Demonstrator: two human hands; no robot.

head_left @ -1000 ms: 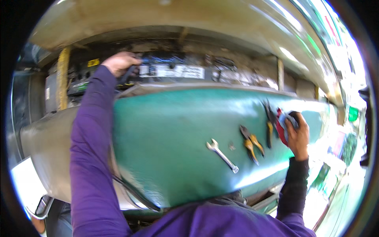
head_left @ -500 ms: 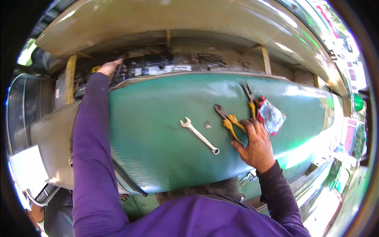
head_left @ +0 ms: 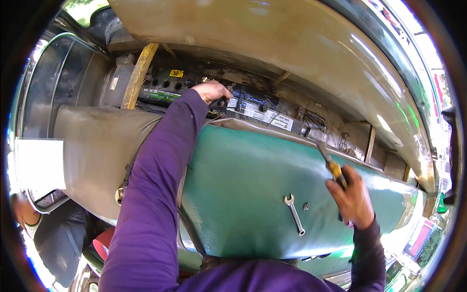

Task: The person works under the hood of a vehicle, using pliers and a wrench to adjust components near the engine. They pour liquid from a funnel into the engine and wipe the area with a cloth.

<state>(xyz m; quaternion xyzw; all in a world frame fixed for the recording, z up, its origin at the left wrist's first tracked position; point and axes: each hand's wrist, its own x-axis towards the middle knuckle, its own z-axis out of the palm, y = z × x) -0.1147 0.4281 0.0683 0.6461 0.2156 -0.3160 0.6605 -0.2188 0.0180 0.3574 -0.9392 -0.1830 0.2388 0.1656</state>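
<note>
My right hand [head_left: 354,202] holds yellow-handled pliers [head_left: 335,168], raised above the green seat cushion [head_left: 243,180] with the jaws toward the open compartment. My left hand [head_left: 213,91] reaches into that compartment, its fingers curled over dark parts between a black battery with a green label [head_left: 163,85] and another with a white label [head_left: 265,114]. What its fingers hold is hidden. A silver combination wrench [head_left: 295,215] lies on the cushion, beside small metal pieces [head_left: 306,206]. A bit of red shows just beneath my right hand.
Yellowish wooden slats [head_left: 140,77] cross the compartment, and a tan panel [head_left: 272,41] arches over it. Brown padding [head_left: 97,131] adjoins the green cushion on the left. A white sheet [head_left: 40,163] and part of another person [head_left: 61,243] are at far left.
My right hand has lifted pliers off the cushion. My left hand has moved rightward along the batteries. The whole view has shifted and turned, so the wrench appears lower and further right.
</note>
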